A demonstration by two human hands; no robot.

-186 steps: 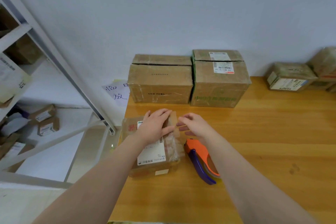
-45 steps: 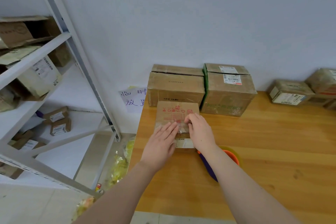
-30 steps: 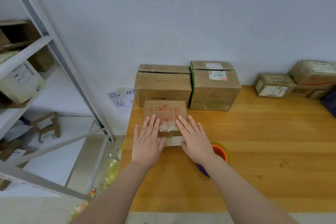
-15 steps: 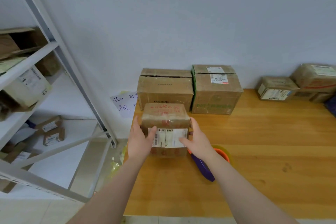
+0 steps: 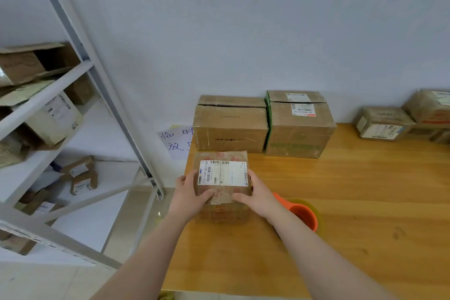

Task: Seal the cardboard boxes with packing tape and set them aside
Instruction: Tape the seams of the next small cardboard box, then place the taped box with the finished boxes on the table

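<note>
Fingers [image 5: 205, 197] of left hand [image 5: 188, 193] and right hand [image 5: 255, 196]: clamped on small box [image 5: 222, 178] sides, near worktop [image 5: 341, 202] left edge. Box: appears taped; setting aside outstanding. Tape dispenser [image 5: 300, 212]: idle, beside right wrist.

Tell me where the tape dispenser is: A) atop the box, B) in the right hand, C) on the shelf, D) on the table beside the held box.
D: the tape dispenser lies on the table; the left hand and right hand grip the box.
</note>
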